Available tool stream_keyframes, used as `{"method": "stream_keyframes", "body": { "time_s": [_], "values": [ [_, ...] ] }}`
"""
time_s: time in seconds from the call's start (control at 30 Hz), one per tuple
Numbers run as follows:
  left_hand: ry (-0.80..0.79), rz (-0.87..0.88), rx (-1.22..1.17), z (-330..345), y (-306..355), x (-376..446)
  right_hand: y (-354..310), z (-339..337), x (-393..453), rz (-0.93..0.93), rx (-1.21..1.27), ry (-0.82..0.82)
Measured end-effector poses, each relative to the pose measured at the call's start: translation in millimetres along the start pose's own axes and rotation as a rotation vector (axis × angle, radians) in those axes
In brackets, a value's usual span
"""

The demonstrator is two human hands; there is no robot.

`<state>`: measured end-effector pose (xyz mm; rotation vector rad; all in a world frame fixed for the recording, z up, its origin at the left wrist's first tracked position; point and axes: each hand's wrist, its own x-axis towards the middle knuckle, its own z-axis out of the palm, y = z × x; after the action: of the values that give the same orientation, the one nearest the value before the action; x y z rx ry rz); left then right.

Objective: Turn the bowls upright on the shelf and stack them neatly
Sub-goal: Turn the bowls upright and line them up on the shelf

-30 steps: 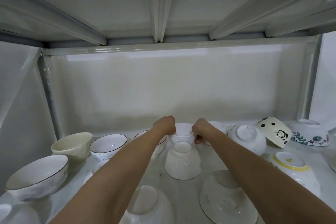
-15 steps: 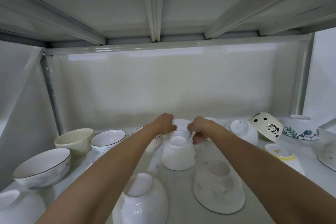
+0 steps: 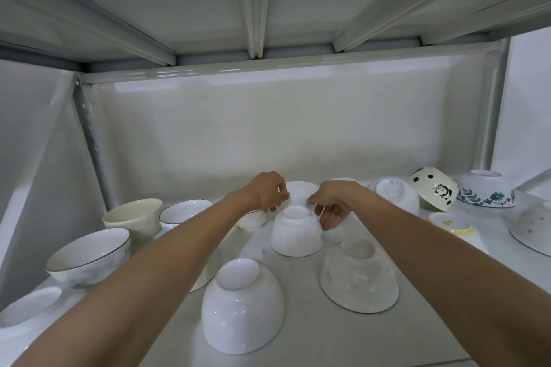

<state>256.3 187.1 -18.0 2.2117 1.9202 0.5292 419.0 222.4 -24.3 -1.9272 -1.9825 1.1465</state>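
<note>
At the centre of the frame both hands meet around a small stack of white bowls [image 3: 299, 195]: the left hand [image 3: 266, 191] has its grip pinched on the stack's left rim, and the right hand [image 3: 334, 201] touches the right rim with thumb and forefinger while its other fingers hang loose and spread, so whether that grip is truly closed I cannot tell. The stack stands upright at the back of the shelf [image 3: 307, 328], just behind an overturned white bowl [image 3: 296, 232]. Nearer the camera lie two more upside-down ones, a glossy white bowl [image 3: 242, 307] at lower centre and a speckled bowl [image 3: 359, 275] to its right. On the right side of the frame a panda bowl [image 3: 433, 189] is tipped on its side, with a floral bowl [image 3: 486, 192] and a yellow-rimmed bowl [image 3: 453, 225] still inverted. On the left, a cream bowl [image 3: 134, 217], a blue-rimmed bowl [image 3: 185, 213] and a large marbled bowl [image 3: 89, 258] already sit upright but unstacked. By my reading the job is early: one stack begun, most bowls left to flip and gather.
</note>
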Motion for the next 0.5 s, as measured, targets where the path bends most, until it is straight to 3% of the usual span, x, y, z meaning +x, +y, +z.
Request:
{"method": "stream_keyframes", "body": {
  "time_s": [0.23, 0.5],
  "values": [
    [-0.340, -0.297, 0.031, 9, 5, -13, -7, 10, -5, 0.057, -0.092, -0.043],
    [-0.337, -0.372, -0.033, 25, 10, -14, -10, 19, -9, 0.069, -0.102, -0.006]
  ]
}}
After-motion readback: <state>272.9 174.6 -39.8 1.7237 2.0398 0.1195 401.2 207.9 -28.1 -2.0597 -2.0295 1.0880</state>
